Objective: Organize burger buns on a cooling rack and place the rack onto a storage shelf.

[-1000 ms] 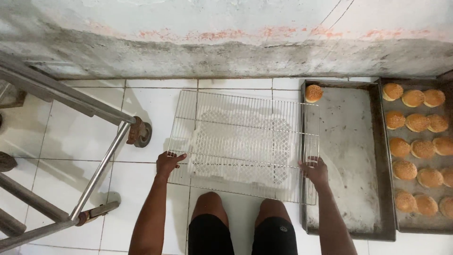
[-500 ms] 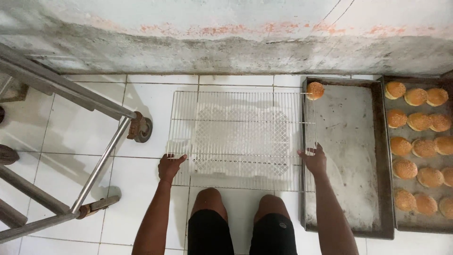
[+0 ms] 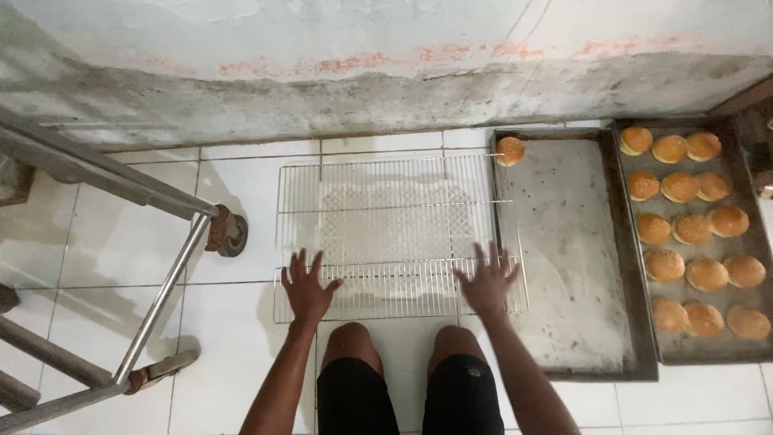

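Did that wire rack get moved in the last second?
Yes. The wire rack slid right: its right edge now overlaps the nearly bare tray, and lies flat beneath both spread hands.

In front of your knees the white tiled floor point(image 3: 241, 193) carries a wire rack point(image 3: 394, 225), lying flat. Just to its right you have a dark tray point(image 3: 564, 266) with one bun point(image 3: 510, 151) in its far corner, its left edge under the rack's right edge. Beside that lies a second tray point(image 3: 745, 351) full of buns, and a metal trolley's wheel point(image 3: 227, 231) stands on the tiles to the rack's left.
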